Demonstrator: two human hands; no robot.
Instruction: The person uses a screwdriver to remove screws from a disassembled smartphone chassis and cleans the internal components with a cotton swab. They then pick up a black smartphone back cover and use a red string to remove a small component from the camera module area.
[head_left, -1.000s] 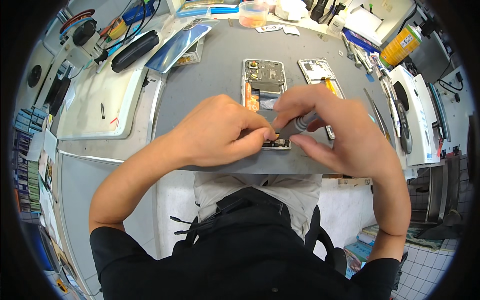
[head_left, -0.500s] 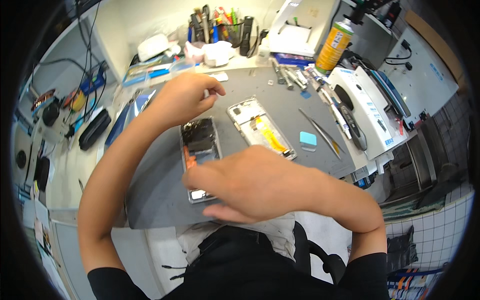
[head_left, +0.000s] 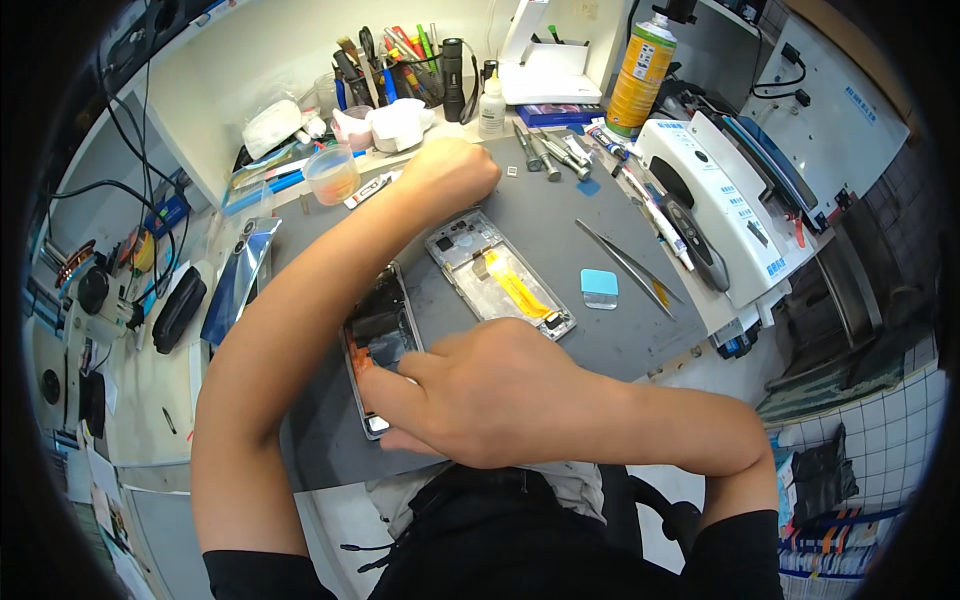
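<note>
My left hand (head_left: 450, 175) reaches to the back of the grey mat (head_left: 640, 340), fingers curled down beside small metal tubes (head_left: 548, 160); anything inside them is hidden. Below it, an opened phone assembly (head_left: 393, 300) with an orange flex part lies under my right hand (head_left: 485, 395). That hand's bent fingers are low over the assembly's lower half, gripping something I cannot make out. Right of this, a second opened phone housing (head_left: 498, 275) with a yellow strip lies beside a small light-blue pad (head_left: 599, 290) and tweezers (head_left: 630, 260).
A blue phone back panel (head_left: 238, 282) and black pouch (head_left: 180, 312) lie left. Behind are a clear cup (head_left: 331, 176), a tool holder (head_left: 390, 75) and a white bottle (head_left: 491, 105). At right stand a yellow spray can (head_left: 640, 75) and a white appliance (head_left: 700, 200).
My left hand has moved from the phone assembly to the far back of the mat. My right hand has turned over the assembly's lower half. The view has swung toward the back right.
</note>
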